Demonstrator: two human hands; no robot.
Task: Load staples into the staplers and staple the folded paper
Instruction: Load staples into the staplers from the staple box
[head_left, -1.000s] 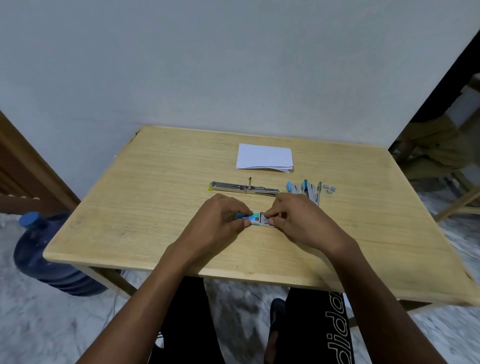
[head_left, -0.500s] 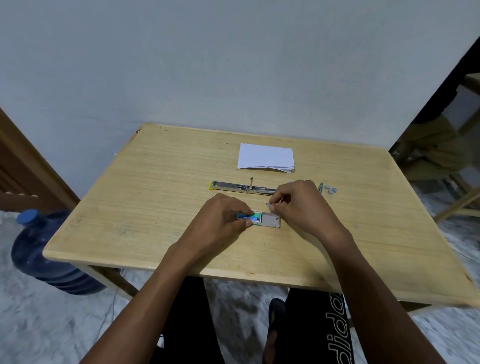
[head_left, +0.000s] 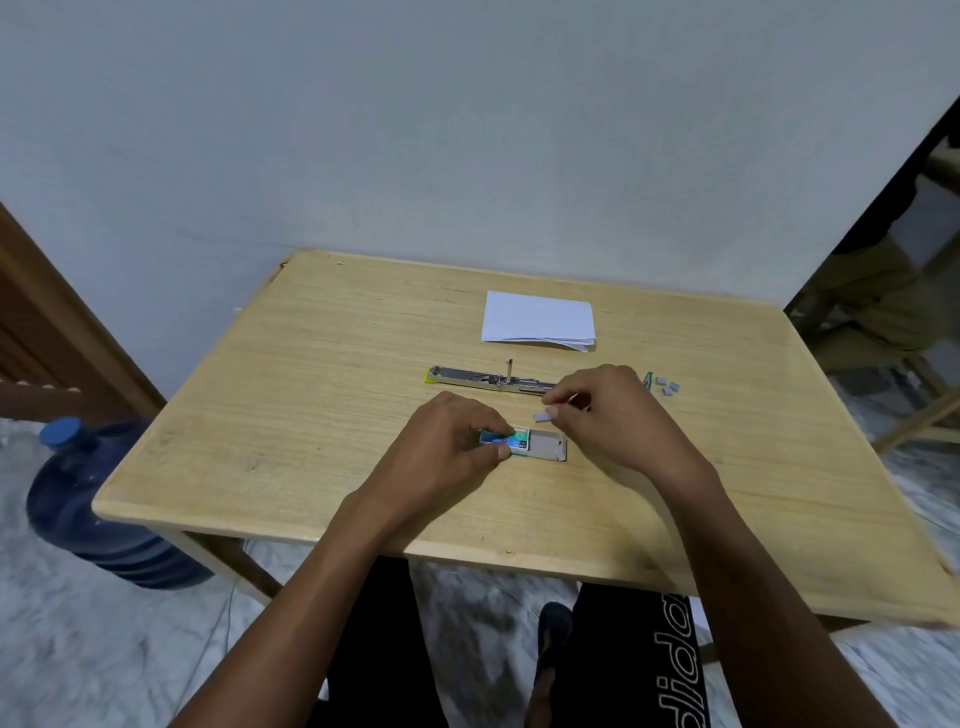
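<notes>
Loading step here: left hand's (head_left: 451, 448) grip pinches the staple box (head_left: 545, 448) on the counter (head_left: 311, 415), right hand's (head_left: 618, 410) grip pinches a small staple strip (head_left: 541, 417) just above it, which probably needs dropping into the open stapler (head_left: 467, 375) behind.

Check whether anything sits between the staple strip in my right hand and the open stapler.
Nothing visible does. The staple strip pinched by the right hand is just in front of the open stapler, with only table surface between them. The left hand grips the staple box nearer you, off that path.
</notes>
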